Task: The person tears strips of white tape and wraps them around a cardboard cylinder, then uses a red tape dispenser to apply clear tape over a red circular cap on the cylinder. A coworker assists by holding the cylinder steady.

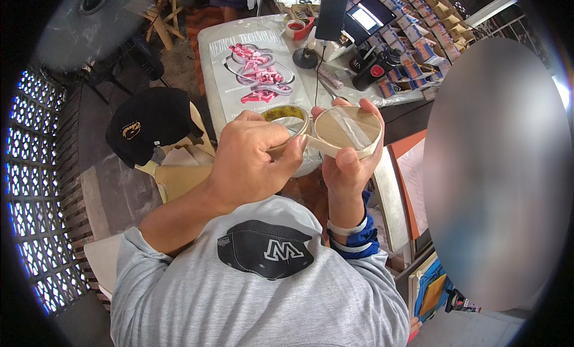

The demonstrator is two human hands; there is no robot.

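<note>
My left hand [258, 154] grips a roll of masking tape [301, 118] with a yellow printed inner core, fingers hooked into its ring. A pale strip of tape [323, 146] runs from the roll to the rim of a round, shallow beige disc [336, 125]. Cupped around that disc from below and the far side is my right hand [347, 167], its thumb on the near rim. A whitish translucent band [352, 125] crosses the disc's face diagonally. Both hands are raised above the table's near edge, close together.
The plastic-covered table [208, 37] bears a printed sheet [260, 78], a phone on a stand [331, 17], a red tape dispenser [307, 31], a black bottle [370, 75] and many small boxes [421, 46]. A fan [94, 2] and black cloth [148, 123] are left; fingers of another person [415, 325] show lower right.
</note>
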